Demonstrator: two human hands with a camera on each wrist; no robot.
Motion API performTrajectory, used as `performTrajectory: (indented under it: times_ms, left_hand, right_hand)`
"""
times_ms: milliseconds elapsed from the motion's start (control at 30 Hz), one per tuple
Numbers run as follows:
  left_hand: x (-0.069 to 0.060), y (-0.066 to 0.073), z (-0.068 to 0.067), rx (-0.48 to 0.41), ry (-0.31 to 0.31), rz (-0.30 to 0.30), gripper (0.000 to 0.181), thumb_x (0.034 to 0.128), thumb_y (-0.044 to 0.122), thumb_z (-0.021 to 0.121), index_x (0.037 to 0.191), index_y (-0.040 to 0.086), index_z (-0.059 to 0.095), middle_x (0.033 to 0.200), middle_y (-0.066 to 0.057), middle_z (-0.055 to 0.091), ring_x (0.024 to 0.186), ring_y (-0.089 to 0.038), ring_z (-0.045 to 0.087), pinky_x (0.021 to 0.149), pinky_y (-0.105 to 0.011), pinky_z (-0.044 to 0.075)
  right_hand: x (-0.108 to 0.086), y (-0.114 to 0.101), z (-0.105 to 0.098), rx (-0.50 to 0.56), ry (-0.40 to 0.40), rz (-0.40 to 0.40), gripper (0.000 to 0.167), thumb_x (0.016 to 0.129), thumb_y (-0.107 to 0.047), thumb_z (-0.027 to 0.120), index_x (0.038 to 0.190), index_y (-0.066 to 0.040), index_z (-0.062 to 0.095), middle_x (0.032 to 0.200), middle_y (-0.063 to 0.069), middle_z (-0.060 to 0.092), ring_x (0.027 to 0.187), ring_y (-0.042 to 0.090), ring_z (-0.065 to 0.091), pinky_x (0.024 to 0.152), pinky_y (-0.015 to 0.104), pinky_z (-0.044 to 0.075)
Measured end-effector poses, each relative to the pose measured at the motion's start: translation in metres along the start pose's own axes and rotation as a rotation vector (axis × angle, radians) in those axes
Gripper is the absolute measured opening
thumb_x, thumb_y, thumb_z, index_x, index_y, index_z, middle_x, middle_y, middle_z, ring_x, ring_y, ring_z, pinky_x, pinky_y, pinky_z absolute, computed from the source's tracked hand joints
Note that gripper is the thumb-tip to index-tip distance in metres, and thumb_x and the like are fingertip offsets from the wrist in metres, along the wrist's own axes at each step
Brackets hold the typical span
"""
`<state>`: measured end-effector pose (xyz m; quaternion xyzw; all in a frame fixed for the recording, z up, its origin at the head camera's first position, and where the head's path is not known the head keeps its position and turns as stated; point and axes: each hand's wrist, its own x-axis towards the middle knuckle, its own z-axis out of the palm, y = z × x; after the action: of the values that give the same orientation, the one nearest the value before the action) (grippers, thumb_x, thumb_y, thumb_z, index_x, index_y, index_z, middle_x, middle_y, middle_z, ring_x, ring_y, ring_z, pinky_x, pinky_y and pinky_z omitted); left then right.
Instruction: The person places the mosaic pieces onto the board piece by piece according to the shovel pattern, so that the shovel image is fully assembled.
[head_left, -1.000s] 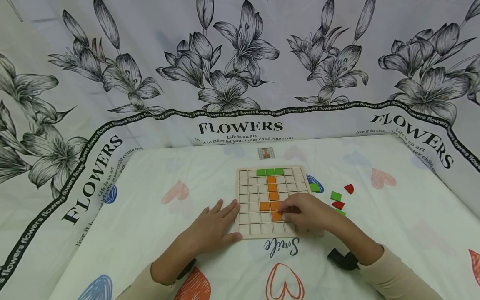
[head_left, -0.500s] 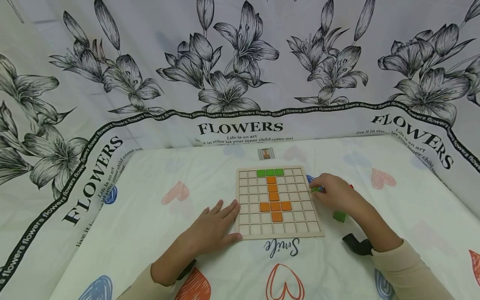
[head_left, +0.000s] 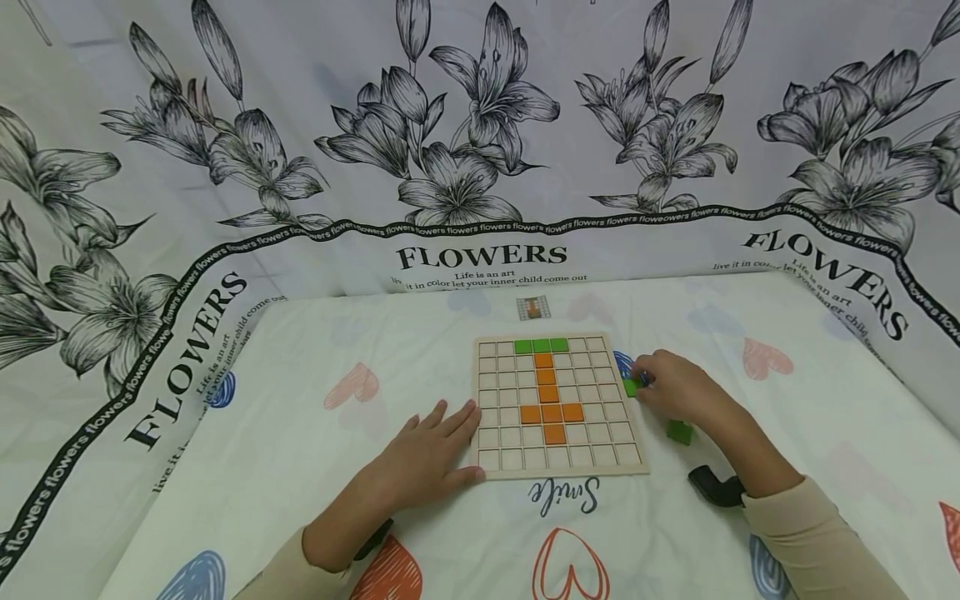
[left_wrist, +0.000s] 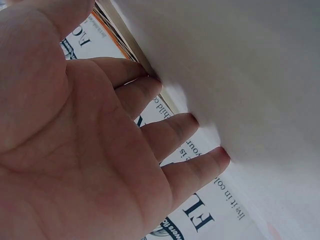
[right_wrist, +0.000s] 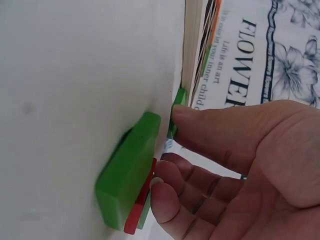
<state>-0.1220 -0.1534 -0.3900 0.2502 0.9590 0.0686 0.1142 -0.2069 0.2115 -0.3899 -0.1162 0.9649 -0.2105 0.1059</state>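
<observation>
A square wooden grid board (head_left: 512,436) lies on the table. Three green tiles (head_left: 541,345) sit in its top row, with orange tiles (head_left: 551,413) forming a column and a short crossbar below. My left hand (head_left: 416,462) rests spread beside the board, fingertips and thumb at its left edge. Off the board's right side, my right hand (head_left: 686,387) has curled fingers at a loose green tile (head_left: 631,388). The thumb presses that green tile (right_wrist: 177,112) in the right wrist view; the index fingertip is hidden there.
Nearer the right wrist lie a green piece (right_wrist: 127,175) and a red piece (right_wrist: 140,200), partly overlapping in the right wrist view. A small patterned card (head_left: 533,307) lies beyond the board. A black curved object (head_left: 715,487) is at the right wrist.
My right hand has left an orange tile on the crossbar's right end and moved right to the loose green tile, which has shifted slightly toward me. The left hand stays put.
</observation>
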Motion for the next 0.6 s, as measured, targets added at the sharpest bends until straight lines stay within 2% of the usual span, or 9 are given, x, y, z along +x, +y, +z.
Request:
performTrajectory:
  times_ms: [200, 333, 467, 600]
  left_hand:
    - [0.0002, -0.0006, 0.0004, -0.007, -0.001, 0.0, 0.079, 0.0965, 0.055, 0.059, 0.157, 0.01, 0.034, 0.162, -0.004, 0.031, 0.146, -0.042, 0.026, 0.108, -0.065, 0.03]
    - [0.0001, -0.0012, 0.0008, -0.003, -0.001, 0.004, 0.079, 0.0968, 0.055, 0.058, 0.157, 0.01, 0.034, 0.162, -0.004, 0.03, 0.146, -0.042, 0.026, 0.108, -0.065, 0.03]
    - [-0.0003, -0.0011, 0.0004, -0.001, -0.001, 0.007, 0.079, 0.097, 0.056, 0.057, 0.157, 0.01, 0.034, 0.162, -0.005, 0.03, 0.146, -0.042, 0.026, 0.107, -0.065, 0.03]
    - [-0.0003, -0.0007, -0.0003, -0.001, 0.0, 0.009, 0.079, 0.0972, 0.055, 0.057, 0.157, 0.01, 0.034, 0.162, -0.005, 0.03, 0.146, -0.042, 0.027, 0.107, -0.065, 0.031]
  right_hand:
    - [-0.0033, -0.0001, -0.0021, 0.055, -0.001, -0.037, 0.016, 0.084, -0.005, 0.076, 0.096, -0.001, 0.065, 0.088, 0.008, 0.061, 0.077, 0.023, 0.054, 0.065, 0.037, 0.047]
    - [-0.0048, 0.0, -0.0029, 0.073, 0.022, -0.067, 0.014, 0.085, -0.004, 0.075, 0.091, -0.004, 0.063, 0.081, 0.005, 0.059, 0.069, 0.02, 0.052, 0.059, 0.035, 0.045]
    - [-0.006, 0.0006, -0.0049, 0.122, 0.024, -0.061, 0.006, 0.088, -0.003, 0.071, 0.091, -0.003, 0.065, 0.081, 0.005, 0.06, 0.058, 0.018, 0.053, 0.051, 0.034, 0.046]
    - [-0.008, 0.0018, -0.0091, 0.183, 0.014, -0.055, 0.003, 0.09, -0.004, 0.069, 0.091, -0.002, 0.068, 0.085, 0.006, 0.064, 0.057, 0.018, 0.054, 0.05, 0.035, 0.047]
